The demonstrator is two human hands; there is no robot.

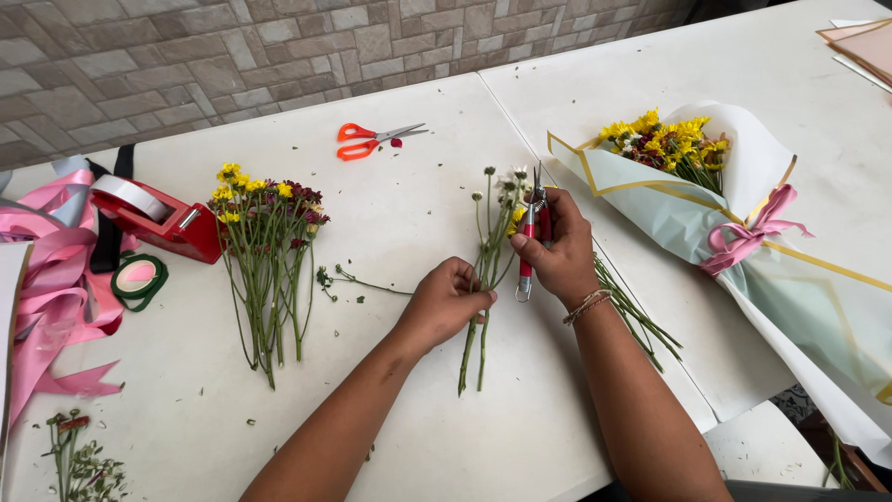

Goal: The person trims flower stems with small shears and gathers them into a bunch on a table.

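My left hand (444, 302) pinches a thin bunch of green flower stems (485, 270) with small white and yellow buds, lying on the white table (409, 186). My right hand (557, 249) is closed around red-handled pruning shears (531, 244), held upright just right of the stems, blade tip pointing away from me. Trimmed green stems (632, 311) lie under my right wrist.
A loose bunch of yellow and dark red flowers (268, 251) lies to the left, beside a red tape dispenser (158, 216), a green tape roll (139, 277) and pink ribbons (51, 288). Orange scissors (372, 139) lie farther back. A wrapped bouquet with a pink bow (734, 214) rests at right.
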